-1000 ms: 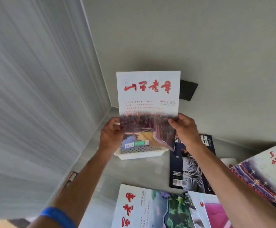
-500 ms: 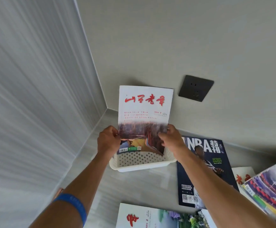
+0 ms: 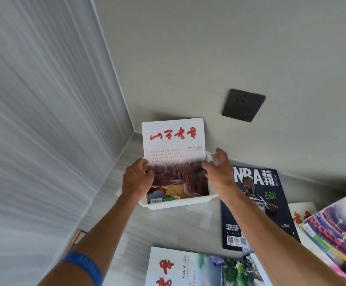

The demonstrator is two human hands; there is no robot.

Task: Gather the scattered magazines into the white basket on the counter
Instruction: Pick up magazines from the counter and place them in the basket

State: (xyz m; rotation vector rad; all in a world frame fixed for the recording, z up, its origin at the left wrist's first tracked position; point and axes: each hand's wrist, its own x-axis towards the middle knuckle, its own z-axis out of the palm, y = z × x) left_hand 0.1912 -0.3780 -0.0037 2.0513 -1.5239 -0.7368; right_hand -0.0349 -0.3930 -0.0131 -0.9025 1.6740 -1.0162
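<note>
A white magazine with red calligraphy [image 3: 174,145] stands upright in the white perforated basket [image 3: 174,205], which sits on the grey counter in the corner. The magazine's top leans toward the back wall. My left hand [image 3: 137,180] pinches its left edge. My right hand [image 3: 219,172] is at its right edge over the basket's right rim, fingers spread, only the fingertips near the cover. A dark NBA magazine [image 3: 258,203] lies flat just right of the basket. Another white magazine with red lettering [image 3: 180,267] lies at the counter's near edge.
A tilted pile of colourful magazines [image 3: 337,230] lies at the right, partly over a white one [image 3: 303,211]. A dark wall socket [image 3: 243,105] is on the back wall above the NBA magazine. A ribbed grey wall [image 3: 44,120] closes off the left side.
Both hands have lowered the red-lettered magazine from mid-air down into the basket. My right hand has loosened and spread its fingers at the right edge.
</note>
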